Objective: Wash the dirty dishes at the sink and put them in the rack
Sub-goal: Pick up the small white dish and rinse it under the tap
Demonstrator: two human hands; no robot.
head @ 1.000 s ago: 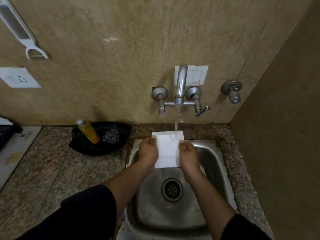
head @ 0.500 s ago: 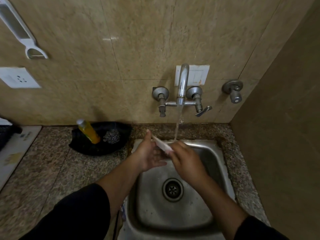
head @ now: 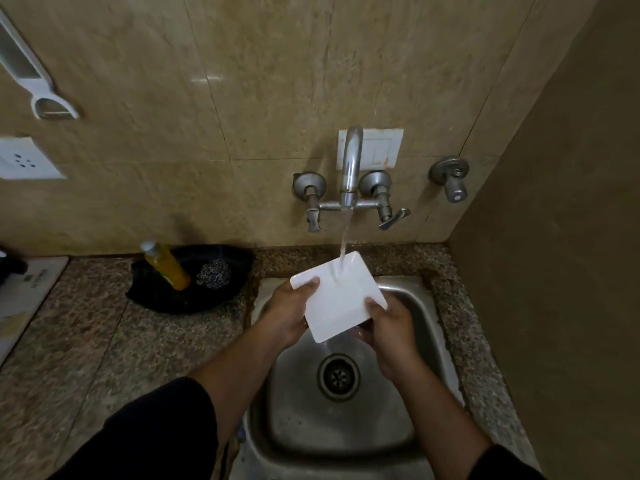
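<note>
A white square plate is held flat-side up over the steel sink, turned like a diamond. Water from the wall tap falls onto its far corner. My left hand grips the plate's left edge, thumb on top. My right hand holds its right edge from the near side. The sink's drain lies below the plate, and the basin holds no other dishes in view. No rack is in view.
On the granite counter left of the sink lies a black tray with a yellow soap bottle and a steel scrubber. A brown wall closes the right side. A second valve sticks out right of the tap.
The plate was flat under the stream, then turned edge-on between my hands. Now it faces up again, rotated to a diamond, with both hands on its edges.
</note>
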